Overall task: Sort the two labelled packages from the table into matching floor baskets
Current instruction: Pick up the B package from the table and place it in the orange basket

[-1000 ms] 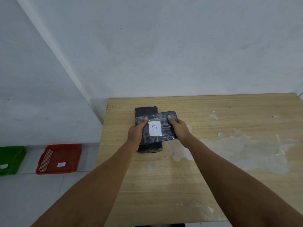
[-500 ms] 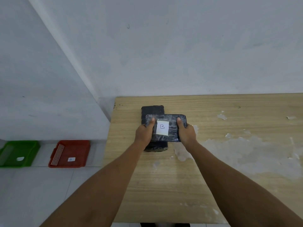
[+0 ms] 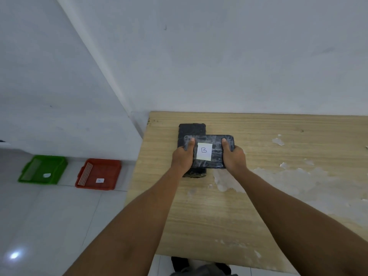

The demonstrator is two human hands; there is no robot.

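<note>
Package B (image 3: 211, 144) unmoved, still clasped by left hand (image 3: 182, 158) and right hand (image 3: 234, 158).

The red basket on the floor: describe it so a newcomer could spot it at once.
Start at the wooden table and look down past its left edge to the tiled floor by the wall. Two shallow baskets sit there side by side, apart from each other. The red basket is the one nearer the table; its neighbour, the green basket, lies further left.
</note>
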